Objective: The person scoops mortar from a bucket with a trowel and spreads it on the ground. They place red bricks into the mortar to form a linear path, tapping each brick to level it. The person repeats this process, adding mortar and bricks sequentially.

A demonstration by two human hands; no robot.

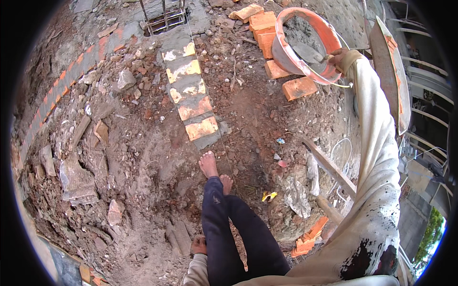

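Note:
At the upper right my right hand (pixel 338 59) grips the handle of a trowel (pixel 306 53) whose blade is inside an orange bucket (pixel 287 64) with grey residue. Orange bricks (pixel 299 88) lie around the bucket. My left hand (pixel 199 244) is low beside my left leg, fingers curled; whatever it may hold is hidden. A low course of bricks and grey mortar (pixel 201 127) runs up from my bare feet (pixel 208 163), a thin string along its right side.
Steel rebar (pixel 162 21) stands at the top. Another brick course (pixel 67 76) runs along the left. Rubble (pixel 78 181), stones and wooden planks (pixel 329 167) cover the ground. A long grey board (pixel 389 76) leans at the right, beside a drop or structure with curved-looking bars.

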